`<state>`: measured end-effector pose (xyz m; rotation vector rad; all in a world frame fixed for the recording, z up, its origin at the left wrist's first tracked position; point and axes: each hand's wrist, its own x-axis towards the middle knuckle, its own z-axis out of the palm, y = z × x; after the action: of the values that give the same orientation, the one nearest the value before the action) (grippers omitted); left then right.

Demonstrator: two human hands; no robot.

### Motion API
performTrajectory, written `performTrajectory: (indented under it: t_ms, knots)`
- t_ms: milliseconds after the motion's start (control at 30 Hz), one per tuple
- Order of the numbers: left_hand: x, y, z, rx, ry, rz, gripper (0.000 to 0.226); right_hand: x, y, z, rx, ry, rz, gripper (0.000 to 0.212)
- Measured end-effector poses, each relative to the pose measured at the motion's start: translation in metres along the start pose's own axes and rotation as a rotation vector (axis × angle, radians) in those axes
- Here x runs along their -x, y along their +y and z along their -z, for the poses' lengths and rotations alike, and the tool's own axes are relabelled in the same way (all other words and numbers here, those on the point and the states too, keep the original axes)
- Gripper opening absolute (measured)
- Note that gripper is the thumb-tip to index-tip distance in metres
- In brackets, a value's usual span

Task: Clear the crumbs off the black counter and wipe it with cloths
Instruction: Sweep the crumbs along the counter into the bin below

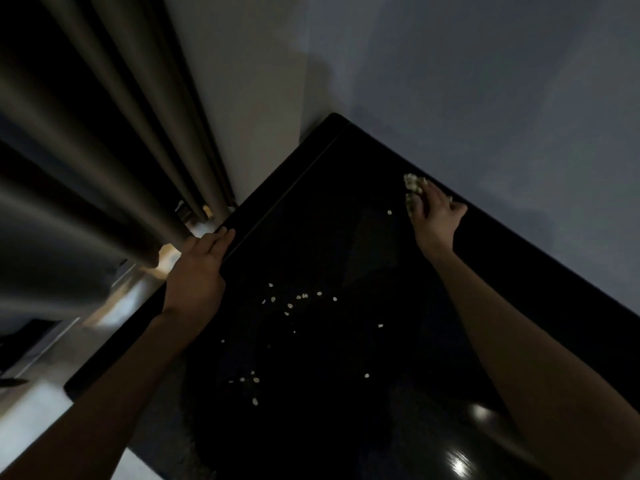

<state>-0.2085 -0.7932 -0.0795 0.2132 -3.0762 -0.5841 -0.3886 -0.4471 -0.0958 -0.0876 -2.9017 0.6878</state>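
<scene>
The glossy black counter [346, 209] runs diagonally across the view. Several pale crumbs [301, 296] lie scattered over its middle, with another loose group [247, 378] nearer me. A heap of pale crumbs [414, 183] sits by the far edge against the wall. My right hand [434, 216] lies flat on the counter with its fingers touching that heap. My left hand [197, 275] rests on the counter's left edge, fingers curled over the rim. No cloth is in view.
A grey wall [485, 98] borders the counter's far side and corner. Dark folded curtains [104, 150] hang at the left, close to the counter's edge. A pale floor [41, 407] shows below left. Lamp reflections [460, 465] glint on the near counter.
</scene>
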Motion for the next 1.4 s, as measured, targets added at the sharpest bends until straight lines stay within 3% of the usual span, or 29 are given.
performTrajectory:
  t_ms: [67,200,367,433,500,667,800,933,1000,1100,1167,1267,1400]
  knots:
    - [-0.001,-0.002,-0.002,0.012,0.013,-0.008,0.082,-0.001,-0.025,-0.011,-0.049,-0.033,0.09,0.034]
    - [0.0,-0.005,-0.001,0.033,0.023,-0.012,0.081,0.043,-0.082,-0.03,-0.194,-0.104,0.446,0.03]
    - [-0.008,-0.018,0.009,0.113,-0.114,-0.032,0.083,0.151,-0.14,-0.039,-0.39,-0.325,0.577,0.03]
    - [-0.01,-0.025,0.014,0.156,-0.19,-0.047,0.083,0.184,-0.147,-0.037,-0.46,-0.498,0.532,0.03]
    - [-0.006,-0.035,0.016,0.157,-0.223,-0.052,0.081,0.199,-0.152,-0.022,-0.5,-0.551,0.449,0.032]
    - [0.017,-0.03,0.027,0.051,-0.202,-0.058,0.076,0.182,-0.144,0.053,-0.687,-0.29,0.264,0.03]
    - [0.036,-0.022,0.032,0.052,-0.149,-0.096,0.071,0.16,-0.072,0.093,-0.429,-0.085,0.196,0.036]
    - [0.053,-0.027,0.034,0.013,-0.153,-0.104,0.07,0.146,0.004,0.075,-0.294,-0.1,-0.169,0.039]
    - [0.06,-0.027,0.036,-0.019,-0.123,-0.122,0.064,0.141,0.012,0.063,-0.31,-0.089,-0.24,0.04]
    - [0.071,-0.033,0.037,-0.041,-0.057,-0.159,0.044,0.132,-0.002,0.044,-0.288,-0.054,-0.168,0.039]
    - [0.079,-0.039,0.037,0.021,-0.055,-0.108,0.044,0.13,-0.022,0.034,-0.295,-0.086,-0.087,0.039]
    - [0.085,-0.046,0.035,0.01,-0.071,-0.115,0.043,0.154,-0.064,0.016,-0.34,-0.117,0.203,0.034]
    - [0.087,-0.044,0.037,0.002,-0.098,-0.1,0.044,0.204,-0.123,-0.014,-0.4,-0.37,0.36,0.028]
